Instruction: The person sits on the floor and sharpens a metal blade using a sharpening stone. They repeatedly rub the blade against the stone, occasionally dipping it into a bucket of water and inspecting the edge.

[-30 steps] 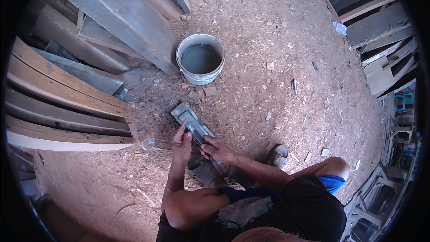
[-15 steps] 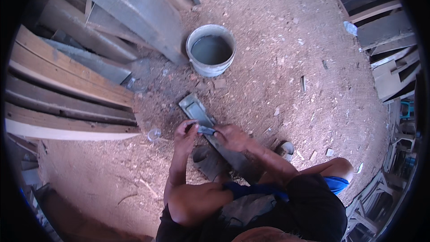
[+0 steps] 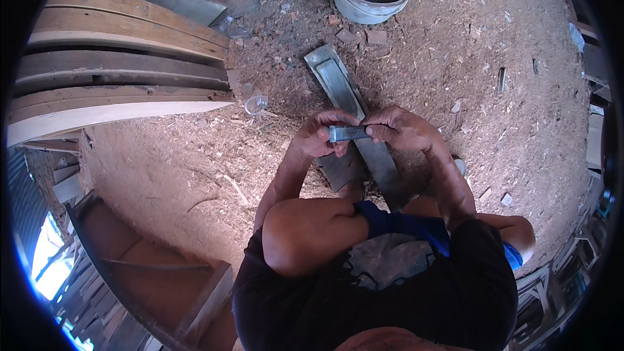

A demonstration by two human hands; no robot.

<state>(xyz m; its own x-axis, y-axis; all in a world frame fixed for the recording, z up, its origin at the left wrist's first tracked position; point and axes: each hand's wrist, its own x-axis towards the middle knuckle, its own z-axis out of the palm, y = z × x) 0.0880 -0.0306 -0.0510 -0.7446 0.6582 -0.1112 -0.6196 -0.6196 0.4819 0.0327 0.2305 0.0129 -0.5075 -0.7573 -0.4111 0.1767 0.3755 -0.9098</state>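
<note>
Between my hands is a short, flat metal blade (image 3: 349, 133) with a paler end toward the left. My right hand (image 3: 400, 129) pinches its right end between thumb and fingers. Around the pale end curl the fingers of my left hand (image 3: 318, 135), the thumb against it. Below them a long grey board (image 3: 383, 172) lies slantwise on the ground, bearing a grey rectangular block like a sharpening stone (image 3: 339, 84) on its far part. My forearms hide part of the ground, and my hands cover the middle of the board.
A whitish bucket (image 3: 367, 13) of grey water stands beyond the board. Stacked timber planks (image 3: 136, 94) fill the left side. A clear plastic cup (image 3: 255, 105) lies near their ends. Wood shavings cover the ground, and a brown wooden frame (image 3: 149, 266) lies at lower left.
The view has shifted, so the bucket and board sit higher and further right. My hands have turned the blade to lie more level, and it shows more fully.
</note>
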